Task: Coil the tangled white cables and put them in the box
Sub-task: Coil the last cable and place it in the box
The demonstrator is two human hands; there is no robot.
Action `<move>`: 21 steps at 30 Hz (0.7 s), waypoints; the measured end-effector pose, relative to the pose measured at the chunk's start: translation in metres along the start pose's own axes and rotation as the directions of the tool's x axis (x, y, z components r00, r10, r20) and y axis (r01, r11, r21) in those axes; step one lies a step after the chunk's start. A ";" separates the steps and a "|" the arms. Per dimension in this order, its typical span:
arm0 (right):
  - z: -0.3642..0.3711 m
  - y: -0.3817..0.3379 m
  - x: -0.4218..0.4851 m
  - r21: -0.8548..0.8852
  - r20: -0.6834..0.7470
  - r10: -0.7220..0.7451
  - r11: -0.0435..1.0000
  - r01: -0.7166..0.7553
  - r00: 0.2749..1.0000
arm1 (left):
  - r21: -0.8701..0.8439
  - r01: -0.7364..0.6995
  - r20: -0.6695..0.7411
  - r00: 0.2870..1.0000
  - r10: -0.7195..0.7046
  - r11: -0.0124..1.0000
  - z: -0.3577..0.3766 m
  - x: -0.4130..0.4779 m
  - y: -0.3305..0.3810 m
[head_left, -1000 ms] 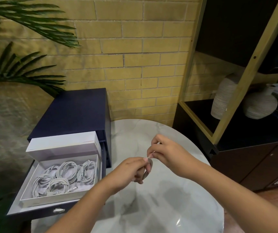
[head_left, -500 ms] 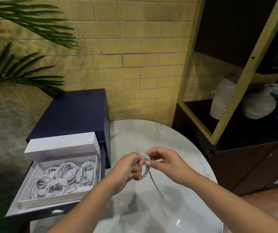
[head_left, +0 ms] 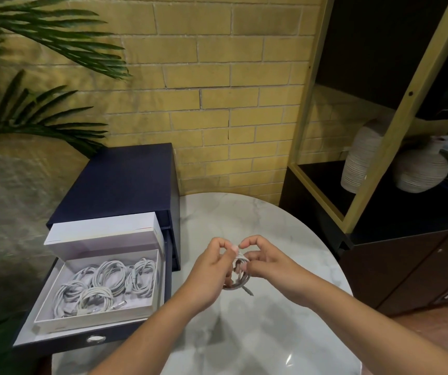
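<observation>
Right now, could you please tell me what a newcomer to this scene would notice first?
The hands draw the eye first: the left hand and right hand hold a nearly coiled white cable over the round marble table, with a short tail hanging. To their left, an open white box in a pulled-out navy drawer holds several coiled cables.

We see only part of the white cable — the left hand and right hand, both pinching it, cover much of its coil. The desk runs off the bottom edge; the things at the right end of the shelf are cropped and too blurred to name.
</observation>
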State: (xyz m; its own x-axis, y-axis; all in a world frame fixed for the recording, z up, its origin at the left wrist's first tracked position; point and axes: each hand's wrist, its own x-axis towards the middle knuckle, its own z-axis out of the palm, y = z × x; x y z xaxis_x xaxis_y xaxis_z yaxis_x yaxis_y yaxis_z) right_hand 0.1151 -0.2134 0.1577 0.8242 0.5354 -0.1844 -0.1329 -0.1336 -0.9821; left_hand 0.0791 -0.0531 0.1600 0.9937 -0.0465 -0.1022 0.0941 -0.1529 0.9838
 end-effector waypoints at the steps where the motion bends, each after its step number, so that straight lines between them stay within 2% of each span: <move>1: 0.001 0.000 0.000 0.013 0.026 0.016 1.000 -0.016 1.000 | 0.016 -0.019 0.010 1.000 0.019 1.000 0.000 0.000 0.000; 4: 0.004 0.000 -0.001 0.069 0.072 0.032 0.997 -0.037 0.997 | 0.035 -0.078 0.026 0.997 0.077 0.996 0.000 0.000 -0.003; 8: 0.000 -0.001 0.002 0.132 0.041 0.021 0.991 -0.026 0.999 | 0.094 -0.146 0.038 0.989 0.143 0.985 -0.006 0.000 -0.005; 12: -0.005 -0.007 0.004 0.180 0.035 0.043 0.982 -0.049 0.998 | 0.203 -0.195 0.135 0.976 0.170 0.959 -0.013 0.000 -0.003; 14: -0.004 -0.009 0.004 0.188 0.063 0.046 0.980 -0.057 0.997 | 0.269 -0.222 0.127 0.973 0.194 0.937 -0.014 -0.002 -0.002; 18: -0.001 -0.010 0.003 0.108 0.049 0.029 0.994 -0.034 0.998 | 0.283 -0.224 0.054 0.975 0.218 0.933 -0.009 -0.003 -0.003; 21: 0.006 -0.013 0.000 -0.120 -0.068 0.000 0.993 -0.008 0.998 | 0.305 -0.204 -0.017 0.975 0.220 0.930 -0.008 0.002 -0.009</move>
State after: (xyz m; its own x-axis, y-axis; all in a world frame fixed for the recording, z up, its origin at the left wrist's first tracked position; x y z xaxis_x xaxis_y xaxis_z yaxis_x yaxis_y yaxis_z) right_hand 0.1137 -0.2064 0.1705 0.8595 0.4779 -0.1813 -0.0727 -0.2367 -0.9688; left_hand 0.0802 -0.0436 0.1517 0.9909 -0.0618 0.1194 -0.1344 -0.4343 0.8907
